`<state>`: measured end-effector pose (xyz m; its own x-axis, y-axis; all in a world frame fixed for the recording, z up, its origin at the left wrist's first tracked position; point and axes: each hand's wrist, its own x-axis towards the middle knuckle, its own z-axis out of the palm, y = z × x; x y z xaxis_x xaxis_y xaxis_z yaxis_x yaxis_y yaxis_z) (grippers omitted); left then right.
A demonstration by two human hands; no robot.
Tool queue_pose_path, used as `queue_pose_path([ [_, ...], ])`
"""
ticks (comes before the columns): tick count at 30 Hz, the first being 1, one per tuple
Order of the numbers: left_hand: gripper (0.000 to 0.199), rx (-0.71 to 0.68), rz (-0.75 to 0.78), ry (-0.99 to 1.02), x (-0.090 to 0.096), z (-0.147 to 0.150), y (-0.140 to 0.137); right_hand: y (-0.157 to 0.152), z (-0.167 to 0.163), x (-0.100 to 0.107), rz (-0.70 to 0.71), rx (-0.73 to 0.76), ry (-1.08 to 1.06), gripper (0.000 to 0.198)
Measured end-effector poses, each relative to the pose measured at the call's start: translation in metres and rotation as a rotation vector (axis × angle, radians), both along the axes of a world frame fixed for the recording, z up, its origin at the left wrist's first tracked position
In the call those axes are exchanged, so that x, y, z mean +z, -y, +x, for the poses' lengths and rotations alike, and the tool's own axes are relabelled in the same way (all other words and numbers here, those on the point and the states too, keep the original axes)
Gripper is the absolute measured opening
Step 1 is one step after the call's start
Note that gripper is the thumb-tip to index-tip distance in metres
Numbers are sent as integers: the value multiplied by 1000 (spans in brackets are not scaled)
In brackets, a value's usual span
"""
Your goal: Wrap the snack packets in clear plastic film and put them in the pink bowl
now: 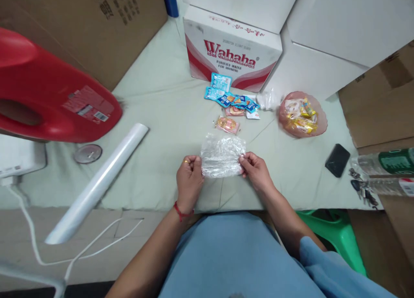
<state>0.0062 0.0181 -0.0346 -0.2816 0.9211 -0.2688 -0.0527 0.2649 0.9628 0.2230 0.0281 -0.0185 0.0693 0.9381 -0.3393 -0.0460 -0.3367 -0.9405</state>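
Note:
A crinkled clear plastic bag [223, 155] is stretched flat between my two hands, above the near part of the table. My left hand [190, 179] pinches its left edge between thumb and fingers. At the opposite edge, my right hand [255, 168] grips it the same way. Just beyond the bag lies a wrapped biscuit [227, 124] in a pink packet. Behind that, several blue snack packets [226, 98] are heaped against the Wahaba-style water carton [233, 52]. A pink glass bowl [320, 123] with yellow-wrapped snacks stands to their right.
A white roll [100, 181] juts over the table's front edge at left, near a round lid [88, 153] and a big red jug [58, 95]. At right are a black case [337, 160], keys [364, 190] and plastic bottles [388, 162]. A green stool [343, 237] stands below.

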Motion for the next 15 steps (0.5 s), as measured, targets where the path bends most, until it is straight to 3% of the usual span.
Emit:
queue_pose_path([
  [6, 30, 31, 42, -58, 0, -2, -5, 6, 11, -9, -3, 14, 124, 44],
  [10, 28, 93, 311, -378, 15, 1, 3, 6, 17, -5, 35, -5, 177, 41],
  [13, 36, -205, 578, -525, 22, 12, 11, 7, 16, 2, 45, 0, 171, 39],
  [15, 44, -432, 654, -551, 21, 21, 12, 6, 12, 7, 41, 6, 144, 40],
])
